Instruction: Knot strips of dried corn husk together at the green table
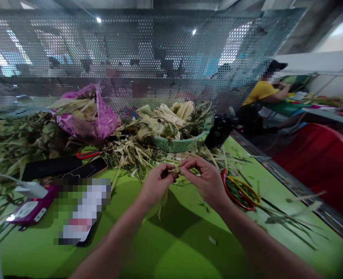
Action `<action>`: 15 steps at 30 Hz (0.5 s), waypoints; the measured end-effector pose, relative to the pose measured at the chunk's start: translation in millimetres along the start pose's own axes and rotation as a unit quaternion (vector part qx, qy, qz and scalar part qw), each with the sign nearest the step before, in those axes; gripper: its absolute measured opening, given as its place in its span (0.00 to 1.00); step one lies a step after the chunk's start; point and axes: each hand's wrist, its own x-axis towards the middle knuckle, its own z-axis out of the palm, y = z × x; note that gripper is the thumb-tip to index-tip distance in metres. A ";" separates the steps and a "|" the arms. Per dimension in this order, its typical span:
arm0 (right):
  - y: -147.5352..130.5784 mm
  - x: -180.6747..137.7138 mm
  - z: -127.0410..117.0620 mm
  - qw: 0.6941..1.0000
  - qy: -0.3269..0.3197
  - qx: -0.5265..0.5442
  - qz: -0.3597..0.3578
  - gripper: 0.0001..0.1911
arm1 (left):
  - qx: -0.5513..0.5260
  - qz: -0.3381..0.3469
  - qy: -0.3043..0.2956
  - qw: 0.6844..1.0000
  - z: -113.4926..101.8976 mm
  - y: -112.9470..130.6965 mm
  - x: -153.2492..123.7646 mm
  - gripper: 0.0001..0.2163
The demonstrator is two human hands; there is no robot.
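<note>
Between my two hands, above the green table (pixel 124 236), is a pale strip of dried corn husk (pixel 175 169). The fingertips of my left hand (pixel 159 182) pinch one end, and a thin pale piece of husk hangs below that hand. My right hand (pixel 204 180) pinches the other end with thumb and forefinger. Just beyond the hands stands a green plastic basket (pixel 174 145) heaped with dry husks (pixel 177 116). Scissors with red and yellow handles (pixel 239 192) lie beside my right wrist, their blades partly hidden among green scraps.
A pink plastic bag (pixel 106 120) of husks and a leafy pile (pixel 34 135) are at the back left. Phones (pixel 85 170), a red-handled tool (pixel 88 154) and a purple power strip (pixel 36 207) lie left. A black bag (pixel 221 130) stands right. A person (pixel 262 91) sits beyond.
</note>
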 end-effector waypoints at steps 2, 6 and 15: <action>4.0 0.5 -1.5 0.998 -0.010 0.037 0.040 0.05 | -0.022 0.003 0.003 1.000 -1.5 -0.4 1.0 0.09; 7.5 1.9 -4.5 0.989 -0.030 0.098 0.104 0.06 | -0.058 0.004 -0.021 0.998 -5.0 -0.7 1.9 0.09; -2.1 1.2 -3.1 0.995 -0.045 -0.071 -0.048 0.05 | -0.040 -0.014 -0.010 0.999 -1.1 3.7 0.4 0.09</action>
